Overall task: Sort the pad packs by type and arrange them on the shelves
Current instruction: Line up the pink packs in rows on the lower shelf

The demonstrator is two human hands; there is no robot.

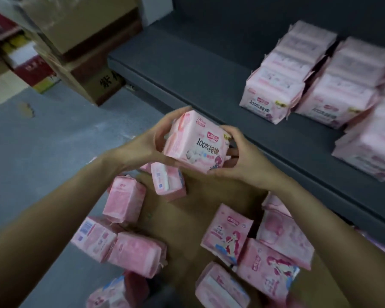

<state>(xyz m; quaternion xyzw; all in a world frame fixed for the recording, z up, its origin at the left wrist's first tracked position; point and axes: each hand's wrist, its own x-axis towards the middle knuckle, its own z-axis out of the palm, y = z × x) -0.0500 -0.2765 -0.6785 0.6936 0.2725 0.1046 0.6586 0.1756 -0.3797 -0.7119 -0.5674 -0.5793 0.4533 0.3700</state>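
Above the brown cardboard (187, 221), near the middle, one pink pad pack (196, 143) is held by both hands. It is gripped on its 9 o'clock end by the left hand (149, 141) and on its 3 o'clock end by the right hand (240, 156), fingers curled round it. Loose pink packs (125, 198) are scattered toward 6 o'clock. Rows of shelved packs (273, 94) are lined up at 2 o'clock on the dark shelf (198, 70), with bare shelf left at 12 o'clock.
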